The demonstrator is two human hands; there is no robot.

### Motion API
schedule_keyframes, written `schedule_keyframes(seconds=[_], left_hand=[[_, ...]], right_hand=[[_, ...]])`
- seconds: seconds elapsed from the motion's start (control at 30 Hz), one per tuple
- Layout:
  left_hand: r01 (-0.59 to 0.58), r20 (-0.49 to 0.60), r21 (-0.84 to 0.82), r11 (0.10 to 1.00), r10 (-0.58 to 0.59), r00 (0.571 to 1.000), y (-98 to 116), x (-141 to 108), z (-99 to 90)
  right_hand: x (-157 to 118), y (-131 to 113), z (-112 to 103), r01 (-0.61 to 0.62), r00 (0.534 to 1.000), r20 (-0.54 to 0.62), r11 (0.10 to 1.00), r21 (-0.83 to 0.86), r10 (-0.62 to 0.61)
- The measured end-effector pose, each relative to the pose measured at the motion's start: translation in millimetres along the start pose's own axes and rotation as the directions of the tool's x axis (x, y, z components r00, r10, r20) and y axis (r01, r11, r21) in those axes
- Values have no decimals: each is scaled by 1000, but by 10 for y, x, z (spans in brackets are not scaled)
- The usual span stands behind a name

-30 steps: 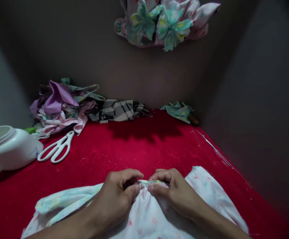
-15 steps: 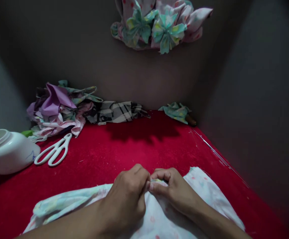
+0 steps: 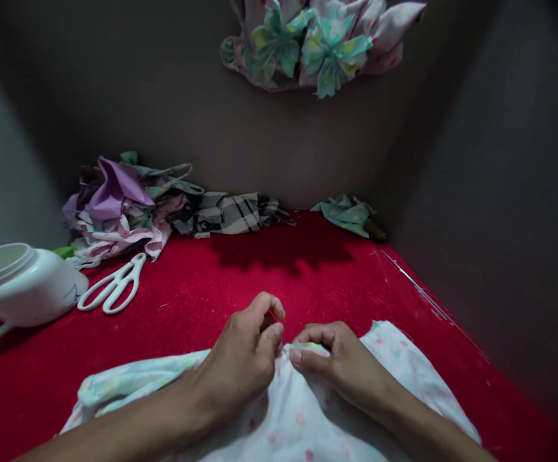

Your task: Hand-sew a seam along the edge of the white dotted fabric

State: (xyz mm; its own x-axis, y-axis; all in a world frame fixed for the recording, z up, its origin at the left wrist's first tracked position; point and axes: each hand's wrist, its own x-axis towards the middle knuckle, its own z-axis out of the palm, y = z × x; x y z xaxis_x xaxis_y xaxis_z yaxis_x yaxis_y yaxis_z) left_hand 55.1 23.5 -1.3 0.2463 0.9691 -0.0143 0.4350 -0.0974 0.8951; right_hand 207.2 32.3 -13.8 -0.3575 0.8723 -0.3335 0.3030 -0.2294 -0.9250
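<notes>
A white cloth with pink dots (image 3: 300, 420) and a pale green-yellow edge lies in front of me, its top edge gathered between my two hands. My left hand (image 3: 247, 353) is closed at the gather; its index finger is lifted and curled, apart from the thumb, and the lower fingers are partly hidden behind the cloth. My right hand (image 3: 341, 356) pinches the green-yellow edge between thumb and bent index finger. I cannot make out a needle or thread.
On the red surface (image 3: 187, 301) at left are white-handled scissors (image 3: 115, 285), a white plastic container (image 3: 43, 285) and a heap of fabric scraps (image 3: 120, 205). Checked cloth (image 3: 235, 213) and a green scrap (image 3: 346, 213) lie at the back wall. Bow-trimmed fabric (image 3: 317, 48) hangs above.
My left hand's index finger and thumb have risen and parted from the cloth's edge. My right hand keeps its pinch. The view has shifted slightly, so the surroundings sit further right.
</notes>
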Motion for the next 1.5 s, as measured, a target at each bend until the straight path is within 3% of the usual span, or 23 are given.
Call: schedule_keyframes(seconds=[0.17, 0.3, 0.5, 1.13, 1.5], left_hand=[[-43, 45, 160, 986, 36, 998, 42, -20, -101], [-147, 62, 318, 937, 134, 989, 67, -61, -204], [-271, 244, 434, 859, 177, 953, 66, -153, -261], [-246, 219, 500, 830, 153, 964, 36, -202, -214], [-257, 213, 536, 804, 165, 963, 77, -217, -191]], right_hand=[[-12, -22, -55, 1, 1000, -8, 996, -88, -2], [-9, -30, -79, 3, 1000, 2, 993, -114, -2], [1, -20, -90, -39, 999, 7, 995, -89, 40], [2, -35, -85, -42, 999, -9, 998, -36, 41], [3, -45, -70, 11, 1000, -27, 996, -92, -13]])
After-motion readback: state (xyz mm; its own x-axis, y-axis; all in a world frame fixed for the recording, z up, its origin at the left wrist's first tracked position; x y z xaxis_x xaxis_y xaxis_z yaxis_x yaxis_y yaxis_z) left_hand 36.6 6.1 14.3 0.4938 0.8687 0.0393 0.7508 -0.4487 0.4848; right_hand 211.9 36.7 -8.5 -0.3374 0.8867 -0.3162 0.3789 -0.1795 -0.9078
